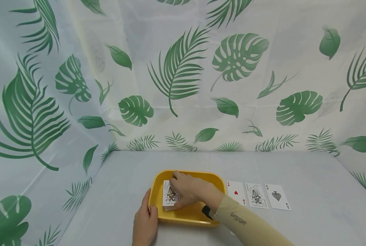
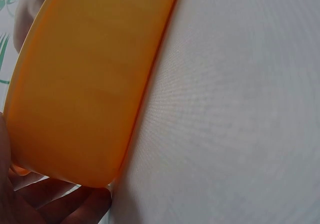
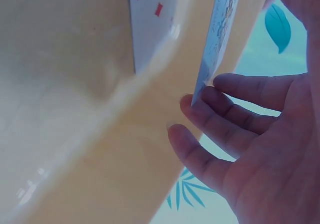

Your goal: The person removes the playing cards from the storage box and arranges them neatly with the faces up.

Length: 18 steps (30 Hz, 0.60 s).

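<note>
A yellow plastic tray [image 1: 186,222] sits on the table, and my left hand [image 1: 145,220] grips its left end, thumb at the rim and fingers along the outside wall. Inside the tray's left part, my right hand [image 1: 187,186] holds a joker card [image 1: 168,194] by its right side. The right wrist view shows that joker [image 3: 217,38] tilted on edge, with the fingertips [image 3: 192,106] at its lower corner. Below it on the tray floor lies a card with red diamonds [image 3: 157,23], mostly hidden from the head view.
Right of the tray, three cards lie face up in a row: an ace of hearts [image 1: 235,193], another joker [image 1: 256,196] and an ace of spades [image 1: 277,196]. My right sleeve [image 1: 244,218] crosses the tray's front right corner. Leaf-printed sheets [image 1: 183,75] rise behind and at both sides.
</note>
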Each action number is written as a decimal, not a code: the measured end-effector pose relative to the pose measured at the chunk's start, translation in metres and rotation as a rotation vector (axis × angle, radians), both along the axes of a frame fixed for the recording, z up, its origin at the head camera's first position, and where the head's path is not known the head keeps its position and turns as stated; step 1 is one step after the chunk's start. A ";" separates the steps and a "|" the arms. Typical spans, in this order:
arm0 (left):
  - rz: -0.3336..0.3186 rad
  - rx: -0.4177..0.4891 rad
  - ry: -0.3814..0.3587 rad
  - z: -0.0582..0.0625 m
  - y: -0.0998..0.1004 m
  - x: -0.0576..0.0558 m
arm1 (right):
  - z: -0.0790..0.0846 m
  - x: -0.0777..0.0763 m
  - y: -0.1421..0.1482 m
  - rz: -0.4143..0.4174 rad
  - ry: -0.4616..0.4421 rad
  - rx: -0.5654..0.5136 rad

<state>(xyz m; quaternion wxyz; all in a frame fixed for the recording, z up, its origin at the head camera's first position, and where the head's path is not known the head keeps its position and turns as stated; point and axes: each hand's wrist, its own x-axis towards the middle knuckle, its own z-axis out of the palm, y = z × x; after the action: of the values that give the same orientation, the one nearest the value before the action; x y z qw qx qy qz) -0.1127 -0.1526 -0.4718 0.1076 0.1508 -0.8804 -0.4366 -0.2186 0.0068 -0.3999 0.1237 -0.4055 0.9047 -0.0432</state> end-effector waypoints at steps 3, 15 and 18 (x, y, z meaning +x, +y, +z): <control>-0.002 -0.005 0.008 0.000 0.000 0.001 | 0.004 0.001 0.003 0.000 -0.005 -0.022; -0.001 -0.003 0.005 0.001 0.001 0.000 | 0.018 0.002 0.020 0.004 -0.005 -0.065; 0.003 -0.003 -0.002 0.001 0.001 0.000 | 0.020 0.002 0.025 -0.003 -0.009 -0.082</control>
<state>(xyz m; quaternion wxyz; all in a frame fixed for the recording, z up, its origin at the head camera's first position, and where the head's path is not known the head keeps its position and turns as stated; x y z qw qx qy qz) -0.1128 -0.1519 -0.4712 0.1077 0.1524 -0.8809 -0.4349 -0.2165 0.0315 -0.3803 0.1112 -0.4088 0.9021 -0.0821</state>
